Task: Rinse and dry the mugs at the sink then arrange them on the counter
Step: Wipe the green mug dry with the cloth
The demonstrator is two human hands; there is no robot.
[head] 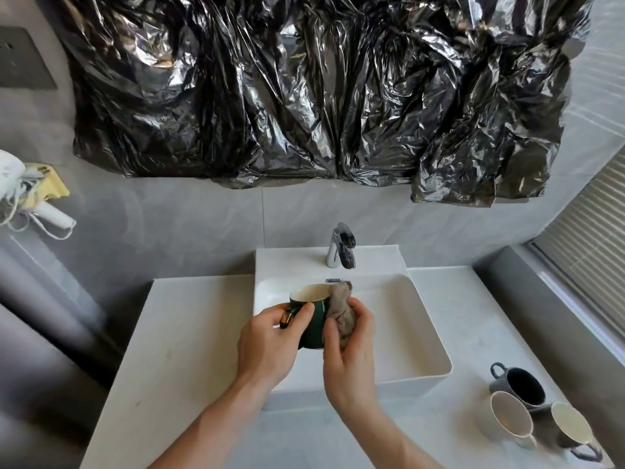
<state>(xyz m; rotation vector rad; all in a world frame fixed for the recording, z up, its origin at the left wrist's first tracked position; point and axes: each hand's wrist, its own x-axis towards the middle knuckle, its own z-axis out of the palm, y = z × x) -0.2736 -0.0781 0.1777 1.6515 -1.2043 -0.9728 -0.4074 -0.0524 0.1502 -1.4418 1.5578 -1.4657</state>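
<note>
A dark green mug (313, 316) with a cream inside is held over the left part of the white sink (406, 333). My left hand (267, 340) grips it by the handle, thumb against its side. My right hand (351, 350) holds a crumpled grey-brown cloth (343, 309) pressed against the mug's right side and rim. Three more mugs stand on the counter at the lower right: a blue-grey one (517, 385), a pale one (509, 423) and another pale one with a dark handle (571, 429).
A chrome tap (341, 250) stands behind the basin. White counter (189, 333) extends left of the sink. A white hair dryer (20, 194) hangs on the left wall. Black plastic sheeting (304, 89) covers the wall above. A window blind (588, 238) is at right.
</note>
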